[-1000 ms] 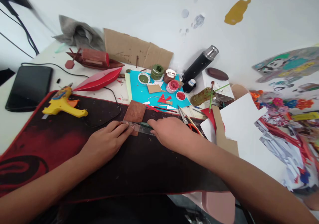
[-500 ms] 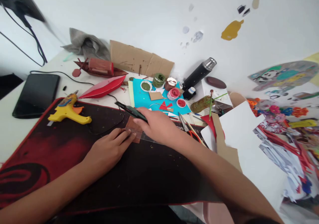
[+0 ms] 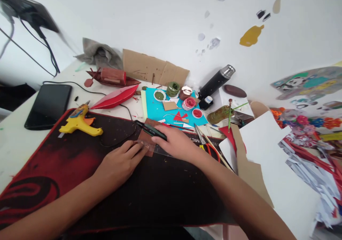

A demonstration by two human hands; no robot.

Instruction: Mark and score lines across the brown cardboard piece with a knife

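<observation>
Fingertips of my left hand [image 3: 124,160] press a clear ruler [image 3: 162,152] flat over a small brown piece of card [image 3: 146,136] on the dark mat. My right hand [image 3: 177,142] is closed round a dark green and black utility knife [image 3: 152,130]. The knife lies slantwise over the card's upper edge, its front end pointing up and left. Whether its blade touches the card I cannot tell. Left of my hands lies a yellow glue gun [image 3: 82,122], its cord running behind them.
Scissors [image 3: 210,151] lie right of my right hand. Open paint jars [image 3: 173,89] stand on blue paper [image 3: 151,106], with a black flask [image 3: 216,81] behind. A red paper boat [image 3: 116,97] and a brown model boat [image 3: 113,77] sit behind the mat [image 3: 160,193].
The whole view has shifted slightly right and down. My right hand has brought the knife down a little, closer over the brown card. My left hand stays on the ruler.
</observation>
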